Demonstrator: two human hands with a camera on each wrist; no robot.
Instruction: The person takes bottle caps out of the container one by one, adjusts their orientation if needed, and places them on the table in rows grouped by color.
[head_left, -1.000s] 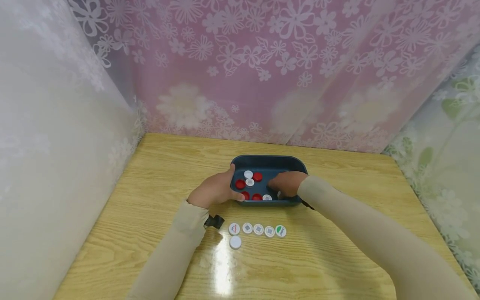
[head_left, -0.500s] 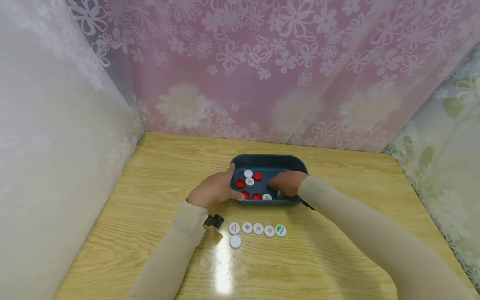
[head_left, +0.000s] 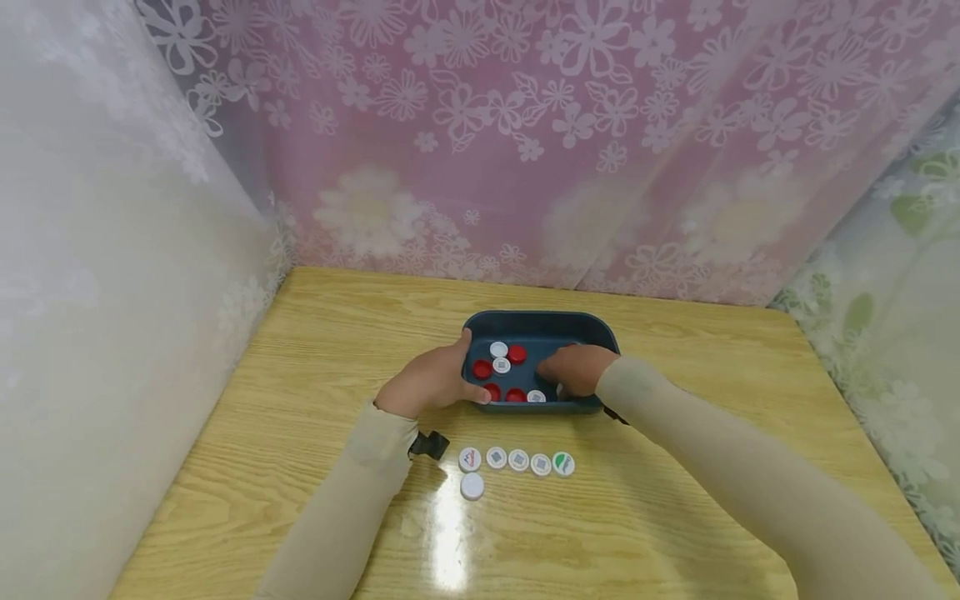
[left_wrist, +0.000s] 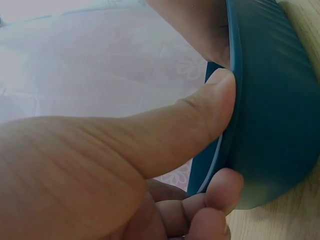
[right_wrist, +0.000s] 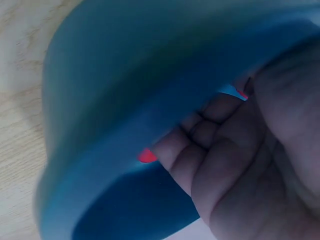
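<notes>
A dark blue plastic box [head_left: 540,326] stands on the table with several red and white bottle caps in it. At its left end my left hand [head_left: 431,379] grips the rim, thumb over the front corner; the left wrist view shows the thumb [left_wrist: 200,110] along the edge and fingers curled at the wall. My right hand [head_left: 579,369] reaches down inside the right half, fingers bent. Its fingertips are hidden, so I cannot tell what they hold. A red cap [right_wrist: 147,155] shows beside these fingers. To their left lie a red cap [head_left: 517,354] and a white cap [head_left: 536,397].
In front of the box, a row of white caps [head_left: 519,460] lies on the wooden table [head_left: 360,325], some with printed tops. A plain white cap [head_left: 472,486] sits below the row's left end. Floral curtains [head_left: 480,167] hang behind and on both sides.
Both hands keep their places at the box, and the caps lie as before. Only a slight shift of the whole head view shows.
</notes>
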